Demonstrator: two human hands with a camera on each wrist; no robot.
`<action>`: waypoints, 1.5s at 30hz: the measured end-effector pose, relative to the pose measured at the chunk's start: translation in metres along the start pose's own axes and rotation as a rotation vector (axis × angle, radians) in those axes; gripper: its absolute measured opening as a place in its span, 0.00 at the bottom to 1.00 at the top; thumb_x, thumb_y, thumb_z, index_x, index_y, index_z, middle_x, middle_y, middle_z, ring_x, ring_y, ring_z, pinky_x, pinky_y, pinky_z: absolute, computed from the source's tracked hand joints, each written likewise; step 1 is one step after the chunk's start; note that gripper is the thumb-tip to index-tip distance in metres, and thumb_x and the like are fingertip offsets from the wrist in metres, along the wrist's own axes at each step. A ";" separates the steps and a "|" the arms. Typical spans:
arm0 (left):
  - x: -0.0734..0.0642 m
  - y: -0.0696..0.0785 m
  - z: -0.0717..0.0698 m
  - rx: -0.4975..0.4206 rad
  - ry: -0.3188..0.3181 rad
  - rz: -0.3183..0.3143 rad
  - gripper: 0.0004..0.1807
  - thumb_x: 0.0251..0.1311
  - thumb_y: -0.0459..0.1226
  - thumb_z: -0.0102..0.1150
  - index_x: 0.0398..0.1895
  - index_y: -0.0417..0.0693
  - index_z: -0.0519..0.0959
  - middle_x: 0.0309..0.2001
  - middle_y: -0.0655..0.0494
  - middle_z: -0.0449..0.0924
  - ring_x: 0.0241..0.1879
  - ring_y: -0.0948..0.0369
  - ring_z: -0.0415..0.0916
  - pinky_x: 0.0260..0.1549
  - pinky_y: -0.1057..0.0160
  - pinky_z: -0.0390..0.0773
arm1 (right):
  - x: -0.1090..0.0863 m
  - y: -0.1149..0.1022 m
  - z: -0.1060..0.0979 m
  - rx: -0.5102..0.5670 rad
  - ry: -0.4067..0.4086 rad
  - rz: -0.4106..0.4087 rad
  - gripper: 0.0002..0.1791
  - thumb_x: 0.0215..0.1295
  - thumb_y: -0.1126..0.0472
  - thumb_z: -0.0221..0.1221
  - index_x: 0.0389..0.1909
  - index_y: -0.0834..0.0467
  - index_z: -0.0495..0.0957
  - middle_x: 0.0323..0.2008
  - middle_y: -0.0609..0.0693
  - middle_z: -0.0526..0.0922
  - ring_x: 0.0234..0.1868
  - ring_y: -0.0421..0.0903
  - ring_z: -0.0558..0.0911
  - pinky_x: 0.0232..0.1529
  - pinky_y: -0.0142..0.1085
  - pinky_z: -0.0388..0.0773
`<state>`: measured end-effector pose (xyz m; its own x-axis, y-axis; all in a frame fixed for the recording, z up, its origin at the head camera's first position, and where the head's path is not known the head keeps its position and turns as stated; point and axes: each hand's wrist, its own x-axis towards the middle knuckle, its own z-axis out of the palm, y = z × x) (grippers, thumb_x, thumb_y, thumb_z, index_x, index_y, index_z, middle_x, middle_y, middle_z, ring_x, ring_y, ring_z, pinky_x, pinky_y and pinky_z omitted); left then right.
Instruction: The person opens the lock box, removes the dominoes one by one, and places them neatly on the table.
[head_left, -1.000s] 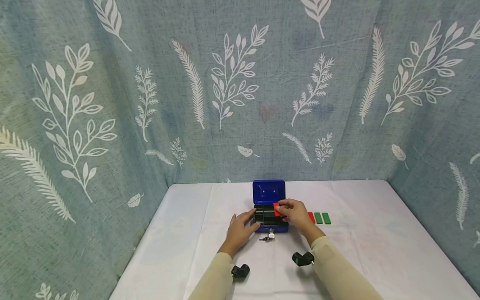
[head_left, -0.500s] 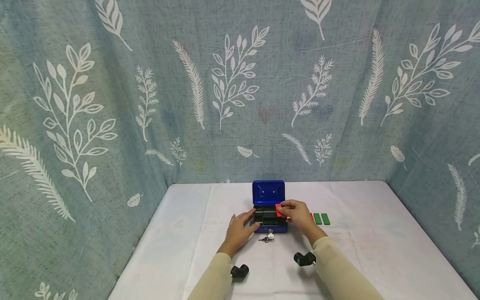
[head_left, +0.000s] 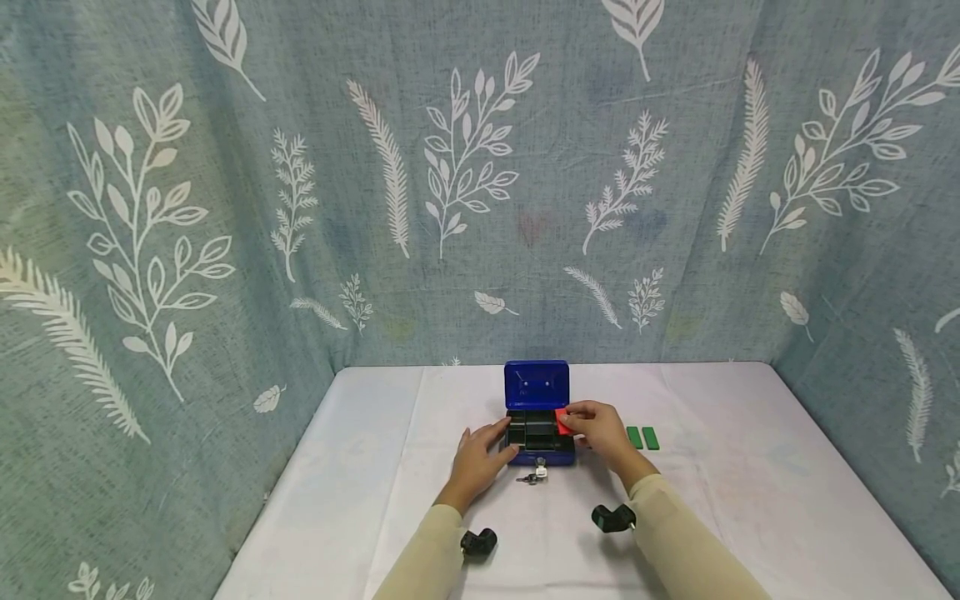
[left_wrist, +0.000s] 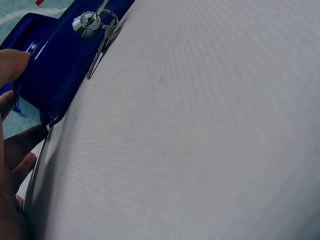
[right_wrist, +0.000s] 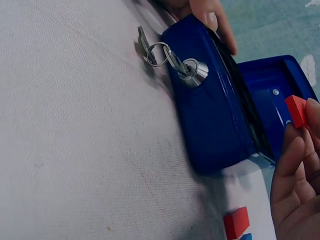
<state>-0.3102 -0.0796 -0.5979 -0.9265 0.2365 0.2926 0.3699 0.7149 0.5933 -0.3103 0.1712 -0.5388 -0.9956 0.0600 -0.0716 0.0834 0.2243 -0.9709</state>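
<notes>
An open blue cash box [head_left: 551,458] with a black inner tray [head_left: 538,429] stands on the white table, its lid [head_left: 536,385] raised at the back. My left hand [head_left: 477,462] holds the box's left end, thumb [left_wrist: 12,65] on the front rim and fingers beside the end wall. A red block [head_left: 562,422] is pinched between the thumb and fingers of my right hand [head_left: 602,432], above the tray's right end. That block [right_wrist: 296,111] also shows in the right wrist view. Keys [head_left: 533,477] on a ring hang from the front lock [right_wrist: 193,73].
Two green blocks [head_left: 642,438] lie right of my right hand. Low in the right wrist view, another red block [right_wrist: 236,223] and part of a blue one [right_wrist: 246,237] appear beside the box. A leaf-patterned curtain [head_left: 450,317] hangs behind the white-covered table [head_left: 420,400].
My right hand has shifted slightly right with the red block, and now hides the red block on the table in the head view. My left hand stays in place.
</notes>
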 end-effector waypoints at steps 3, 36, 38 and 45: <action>0.000 0.001 0.000 0.004 -0.008 -0.012 0.32 0.59 0.57 0.58 0.68 0.64 0.71 0.62 0.59 0.75 0.64 0.54 0.67 0.70 0.45 0.44 | -0.001 0.000 -0.001 -0.008 0.009 0.002 0.18 0.60 0.57 0.67 0.50 0.61 0.81 0.36 0.51 0.84 0.33 0.46 0.82 0.33 0.45 0.81; 0.001 0.000 0.000 -0.001 -0.009 -0.011 0.32 0.59 0.57 0.58 0.68 0.64 0.71 0.62 0.58 0.75 0.64 0.54 0.67 0.70 0.46 0.44 | 0.001 0.007 -0.023 -0.071 0.038 0.047 0.19 0.61 0.56 0.67 0.50 0.60 0.81 0.38 0.52 0.83 0.33 0.48 0.79 0.30 0.38 0.81; 0.001 0.000 0.000 -0.004 -0.011 -0.014 0.32 0.59 0.58 0.58 0.68 0.64 0.71 0.62 0.58 0.75 0.64 0.54 0.67 0.70 0.46 0.44 | 0.001 0.007 -0.025 -0.075 0.035 0.048 0.18 0.61 0.57 0.66 0.50 0.61 0.81 0.38 0.53 0.83 0.34 0.48 0.79 0.31 0.38 0.82; 0.000 0.001 -0.001 -0.005 -0.008 -0.009 0.33 0.59 0.58 0.58 0.68 0.64 0.72 0.62 0.57 0.75 0.64 0.52 0.68 0.70 0.45 0.46 | 0.003 0.009 -0.032 -0.095 0.026 0.044 0.18 0.62 0.58 0.65 0.51 0.61 0.81 0.39 0.53 0.83 0.35 0.48 0.79 0.32 0.40 0.82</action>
<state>-0.3097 -0.0795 -0.5969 -0.9303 0.2350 0.2815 0.3618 0.7137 0.5997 -0.3112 0.2048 -0.5406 -0.9896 0.0966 -0.1069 0.1320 0.3117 -0.9410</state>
